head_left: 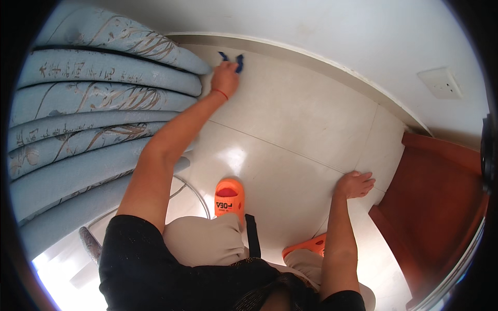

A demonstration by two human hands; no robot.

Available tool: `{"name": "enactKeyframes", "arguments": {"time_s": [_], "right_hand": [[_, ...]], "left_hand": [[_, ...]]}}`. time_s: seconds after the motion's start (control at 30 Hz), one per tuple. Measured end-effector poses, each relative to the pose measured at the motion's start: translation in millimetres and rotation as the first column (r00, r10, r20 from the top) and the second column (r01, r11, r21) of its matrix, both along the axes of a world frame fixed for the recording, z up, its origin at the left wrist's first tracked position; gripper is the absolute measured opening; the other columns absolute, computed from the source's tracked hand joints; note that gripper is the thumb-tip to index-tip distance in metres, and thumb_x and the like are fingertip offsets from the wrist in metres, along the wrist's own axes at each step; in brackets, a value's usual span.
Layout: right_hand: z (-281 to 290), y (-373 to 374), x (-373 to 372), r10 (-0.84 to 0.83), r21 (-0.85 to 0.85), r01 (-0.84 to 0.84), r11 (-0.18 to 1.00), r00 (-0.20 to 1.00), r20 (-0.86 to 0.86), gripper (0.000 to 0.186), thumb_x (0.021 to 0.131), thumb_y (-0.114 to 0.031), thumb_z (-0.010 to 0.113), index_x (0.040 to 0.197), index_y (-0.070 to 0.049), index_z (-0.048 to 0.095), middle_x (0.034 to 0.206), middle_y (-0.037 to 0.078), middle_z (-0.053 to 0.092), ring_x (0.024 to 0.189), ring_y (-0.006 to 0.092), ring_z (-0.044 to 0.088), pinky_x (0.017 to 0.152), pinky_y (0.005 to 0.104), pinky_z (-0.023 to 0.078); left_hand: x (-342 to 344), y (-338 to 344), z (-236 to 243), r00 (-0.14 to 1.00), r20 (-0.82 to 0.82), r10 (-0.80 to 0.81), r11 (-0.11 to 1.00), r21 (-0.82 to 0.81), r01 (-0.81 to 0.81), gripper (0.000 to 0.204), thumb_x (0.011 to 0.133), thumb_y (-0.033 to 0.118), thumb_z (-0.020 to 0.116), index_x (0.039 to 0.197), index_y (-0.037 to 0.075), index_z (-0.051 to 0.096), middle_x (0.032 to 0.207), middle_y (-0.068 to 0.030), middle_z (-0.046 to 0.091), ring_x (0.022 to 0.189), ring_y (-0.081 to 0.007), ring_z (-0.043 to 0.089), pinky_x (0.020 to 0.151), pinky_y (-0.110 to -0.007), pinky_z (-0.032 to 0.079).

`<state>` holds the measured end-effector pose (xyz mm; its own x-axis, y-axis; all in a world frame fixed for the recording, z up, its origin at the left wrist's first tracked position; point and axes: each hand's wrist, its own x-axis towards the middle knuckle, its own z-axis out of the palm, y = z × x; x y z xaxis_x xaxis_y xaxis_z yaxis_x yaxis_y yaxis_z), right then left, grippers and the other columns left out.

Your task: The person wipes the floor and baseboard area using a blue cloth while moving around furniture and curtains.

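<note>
At the far end of the floor, close to the wall's skirting, my left hand (225, 80) is closed on a dark blue cloth (239, 63). Only two bits of the cloth stick out past the fingers; the rest is hidden under the hand. It rests low on the pale tiled floor (280, 114), next to the rounded ends of a folded blue patterned screen or padded panels (129, 67). My right hand (355, 185) holds nothing. Its fingers stretch toward the reddish-brown wooden furniture (430, 202), and the hand is low over the tiles.
A skirting board (290, 58) runs along the white wall, which bears a socket plate (441, 83). Orange slippers (230, 199) are on my feet. A thin curved metal bar (196, 193) lies beside the left slipper, under the blue panels.
</note>
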<state>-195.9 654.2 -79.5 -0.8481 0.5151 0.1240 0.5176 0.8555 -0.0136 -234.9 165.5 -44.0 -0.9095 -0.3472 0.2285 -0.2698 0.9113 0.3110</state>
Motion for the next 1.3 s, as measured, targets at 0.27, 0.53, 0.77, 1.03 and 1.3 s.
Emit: {"name": "enactKeyframes", "arguments": {"time_s": [0.27,0.53,0.77,1.03,1.3], "right_hand": [[0,3,3,0.004,0.014,-0.004,1.0,1.0,0.007,0.05,0.089,-0.028,0.036,0.133,-0.003,0.036,0.142,0.022,0.029,0.131,0.0357,0.028,0.107,0.0466,0.023],[-15,13,3,0.016,0.103,-0.009,0.995,0.997,-0.07,0.05,0.086,-0.029,0.039,0.129,-0.005,0.043,0.137,0.021,0.038,0.127,0.0356,0.035,0.103,0.0497,0.027],[-19,8,1,-0.001,0.052,0.006,0.999,0.995,-0.096,0.051,0.084,-0.027,0.046,0.129,-0.005,0.043,0.136,0.022,0.039,0.127,0.0356,0.034,0.102,0.0487,0.028],[151,-62,-82,0.237,-0.948,-0.304,-0.1,0.918,-0.319,0.085,0.078,-0.036,0.066,0.142,0.001,0.022,0.142,0.02,0.03,0.13,0.0285,0.032,0.105,0.0396,0.026],[299,-136,-131,0.773,-0.774,-0.603,-0.192,0.393,-0.498,0.042,0.076,-0.021,0.071,0.113,-0.006,0.057,0.089,0.003,0.059,0.081,0.011,0.054,0.072,0.0255,0.046]], "left_hand": [[-78,81,-35,0.983,0.183,0.013,0.978,-0.206,0.025,0.016,0.08,0.008,0.048,0.09,0.001,0.057,0.094,-0.0188,0.056,0.09,-0.0359,0.055,0.073,-0.043,0.05],[-28,282,4,0.629,0.091,-0.772,0.618,0.336,0.71,0.011,0.073,0.01,0.059,0.084,0.01,0.062,0.091,-0.0096,0.057,0.095,-0.0311,0.049,0.077,-0.039,0.047],[-36,213,59,0.813,-0.025,-0.581,-0.038,0.999,0.004,0.028,0.09,0.016,0.058,0.113,-0.001,0.06,0.103,-0.0022,0.065,0.094,-0.0063,0.058,0.086,-0.024,0.046],[-49,182,201,0.758,-0.035,-0.651,0.134,0.978,0.159,0.027,0.088,0.023,0.061,0.109,0.007,0.064,0.094,0.0012,0.065,0.087,-0.0065,0.057,0.083,-0.024,0.045],[-57,161,278,0.691,-0.075,-0.718,0.505,0.627,0.593,0.02,0.078,0.014,0.063,0.096,0.006,0.064,0.077,0.002,0.058,0.07,-0.0091,0.049,0.066,-0.022,0.042]]}}
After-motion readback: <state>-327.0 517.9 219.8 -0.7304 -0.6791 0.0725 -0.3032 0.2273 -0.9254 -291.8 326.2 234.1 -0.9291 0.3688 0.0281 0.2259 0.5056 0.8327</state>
